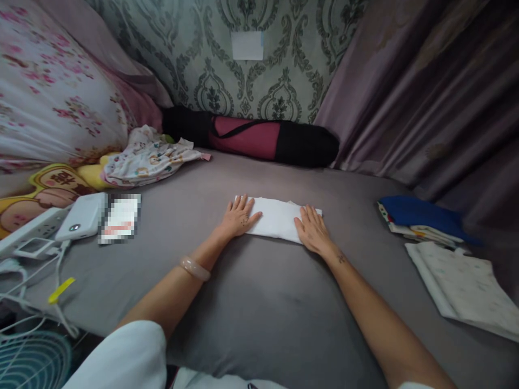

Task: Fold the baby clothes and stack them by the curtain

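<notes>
A white folded cloth (275, 218) lies flat as a wide strip on the grey bed sheet (259, 297). On its left end rests my left hand (240, 217), fingers spread and palm down. My right hand (312, 229) lies flat on the right end, its fingers also stretched out. Neither hand grips the cloth; both only touch its top. What kind of cloth it is, I cannot make out.
To the right are folded blue clothes (424, 213) and a pale folded cloth (466, 283). At left stand a power strip (32, 229), a white power bank (83, 216) and cables. A long black and red bag (247, 139) lies by the wall; a fan (34, 359) stands at lower left.
</notes>
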The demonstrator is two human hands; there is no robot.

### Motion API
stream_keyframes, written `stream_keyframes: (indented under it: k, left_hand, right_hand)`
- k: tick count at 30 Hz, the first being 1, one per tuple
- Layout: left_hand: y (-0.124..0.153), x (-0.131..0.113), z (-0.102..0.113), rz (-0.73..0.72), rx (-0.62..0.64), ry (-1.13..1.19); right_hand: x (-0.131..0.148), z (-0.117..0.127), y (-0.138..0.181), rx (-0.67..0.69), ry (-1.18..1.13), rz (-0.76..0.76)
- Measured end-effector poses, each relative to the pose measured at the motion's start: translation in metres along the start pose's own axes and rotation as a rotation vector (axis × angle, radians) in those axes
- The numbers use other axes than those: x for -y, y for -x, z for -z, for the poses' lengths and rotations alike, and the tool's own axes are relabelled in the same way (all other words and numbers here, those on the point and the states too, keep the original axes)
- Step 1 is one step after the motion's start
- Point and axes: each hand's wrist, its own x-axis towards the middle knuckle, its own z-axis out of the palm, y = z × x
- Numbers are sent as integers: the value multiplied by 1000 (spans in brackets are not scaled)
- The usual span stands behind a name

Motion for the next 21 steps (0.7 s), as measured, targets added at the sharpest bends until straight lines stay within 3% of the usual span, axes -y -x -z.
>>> stream_keyframes:
  k: [11, 13, 16, 18, 21]
  left_hand:
    - [-1, 22, 4, -122, 93, -79]
    - [1, 13, 9, -123, 73, -133]
    - [5, -12, 15, -132, -47, -199]
    - [7, -27, 14, -173, -108, -214]
    - [6, -37, 4, -185, -113, -227]
  right_hand:
    - [-23, 10, 4, 92, -119, -57]
    - [-21, 17, 3, 95, -139, -72]
    - [-10, 26, 2, -21, -107, -38]
    - [0, 27, 2, -70, -63, 17]
    - [8, 18, 2, -41, -4, 39]
